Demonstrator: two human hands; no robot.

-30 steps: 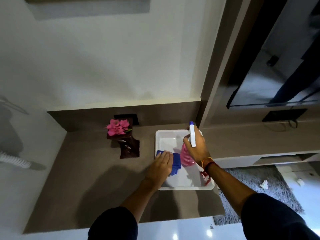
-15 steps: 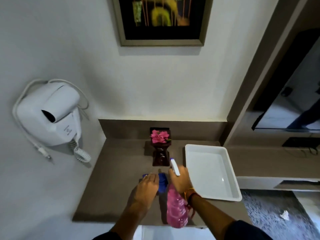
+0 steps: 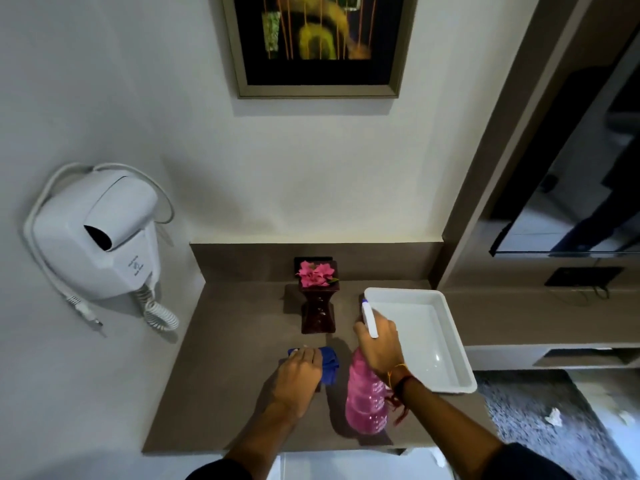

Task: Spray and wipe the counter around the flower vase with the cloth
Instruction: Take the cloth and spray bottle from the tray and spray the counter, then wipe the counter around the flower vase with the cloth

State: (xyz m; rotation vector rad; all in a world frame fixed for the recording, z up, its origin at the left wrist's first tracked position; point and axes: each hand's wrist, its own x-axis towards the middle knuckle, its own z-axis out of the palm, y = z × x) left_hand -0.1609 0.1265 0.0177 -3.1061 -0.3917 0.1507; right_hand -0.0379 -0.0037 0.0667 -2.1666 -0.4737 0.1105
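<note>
Head view: left hand (image 3: 298, 377) flat on blue cloth (image 3: 328, 366), grip pressing it to brown desk (image 3: 221, 375); most of cloth hidden under palm, fingertips hard to make out. Right hand (image 3: 380, 348) grip clamped round neck of pink spray bottle (image 3: 365, 400); trigger finger hidden, white nozzle (image 3: 369, 320) pointing away. Flower vase (image 3: 318, 306) upright near back wall, just beyond cloth. White tray (image 3: 450, 344) right of bottle, near corner behind wrist. Forearms cut off at bottom edge.
</note>
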